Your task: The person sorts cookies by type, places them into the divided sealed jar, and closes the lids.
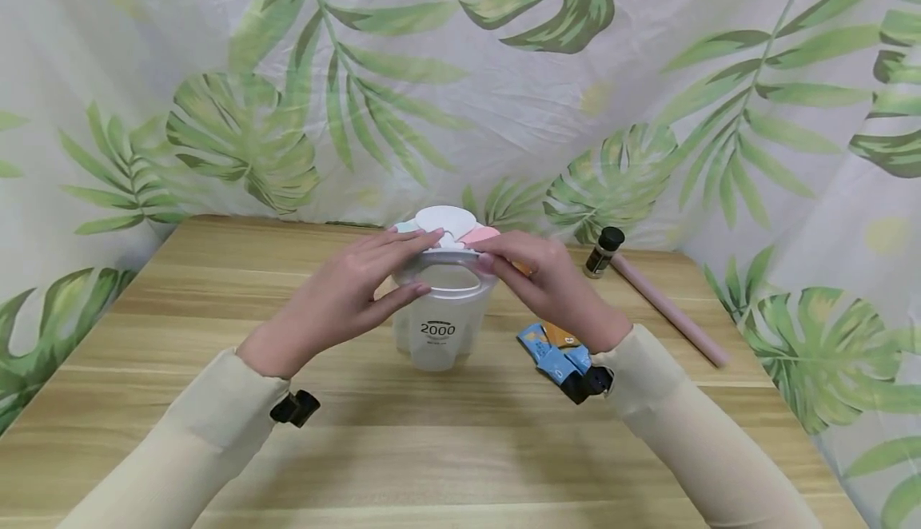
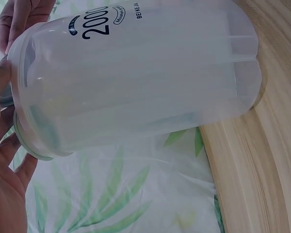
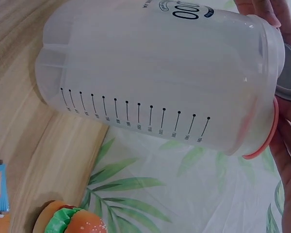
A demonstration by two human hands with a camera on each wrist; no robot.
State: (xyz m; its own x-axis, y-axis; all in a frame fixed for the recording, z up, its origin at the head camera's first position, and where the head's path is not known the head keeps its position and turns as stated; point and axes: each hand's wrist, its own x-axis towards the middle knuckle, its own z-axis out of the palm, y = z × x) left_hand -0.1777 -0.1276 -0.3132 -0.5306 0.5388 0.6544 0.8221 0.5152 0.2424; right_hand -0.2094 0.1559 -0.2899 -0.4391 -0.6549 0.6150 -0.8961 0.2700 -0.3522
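Note:
A translucent plastic storage canister (image 1: 440, 341) marked 2000 stands upright on the table. Its lid (image 1: 444, 219) has coloured sections: white at the back, pale green at left, pink at right. At the front, a grey flap (image 3: 289, 73) stands raised from the lid in the right wrist view. My left hand (image 1: 352, 285) holds the lid's left side, fingers over the top and thumb lower at the front. With thumb and fingers, my right hand (image 1: 540, 273) pinches the lid's right front edge. A scale of lines runs down the canister's side.
Blue and orange snack packets (image 1: 557, 357) lie right of the canister, under the right wrist. A black-capped shaker bottle (image 1: 603, 252) and a pink rod (image 1: 672, 312) are farther right. A toy hamburger (image 3: 70, 218) shows in the right wrist view. Leaf-patterned cloth (image 1: 518, 113) hangs behind the table.

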